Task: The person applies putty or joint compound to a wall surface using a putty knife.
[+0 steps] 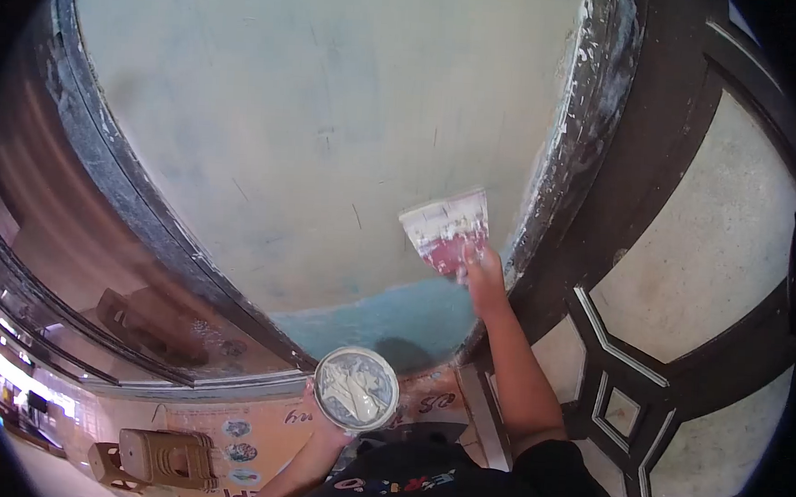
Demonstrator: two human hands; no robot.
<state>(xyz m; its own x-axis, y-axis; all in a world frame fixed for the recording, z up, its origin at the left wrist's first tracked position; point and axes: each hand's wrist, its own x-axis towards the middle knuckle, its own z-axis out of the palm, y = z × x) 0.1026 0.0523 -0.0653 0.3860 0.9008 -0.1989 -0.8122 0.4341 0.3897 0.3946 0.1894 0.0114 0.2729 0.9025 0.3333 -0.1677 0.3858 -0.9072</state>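
My right hand (481, 273) is closed around the handle of a wide putty knife (446, 229). The knife's blade is smeared white above a reddish part, and it lies against or close to the pale wall panel (332, 137). Low in front of my body, my left hand (326, 430) grips a round tub (358, 349) from below and the left side. White putty (354, 392) shows inside it, heaped unevenly. The panel's upper part is coated off-white with a few dark marks, while a blue-green strip (386, 313) runs along its bottom.
Dark frame strips (594, 106) spotted with white border the panel. To the right stands a dark brown door (679, 389) with pale insets. At left is a reflective window (136, 262). Stacked brown stools (166, 457) stand by an orange printed banner (270, 449) at the lower left.
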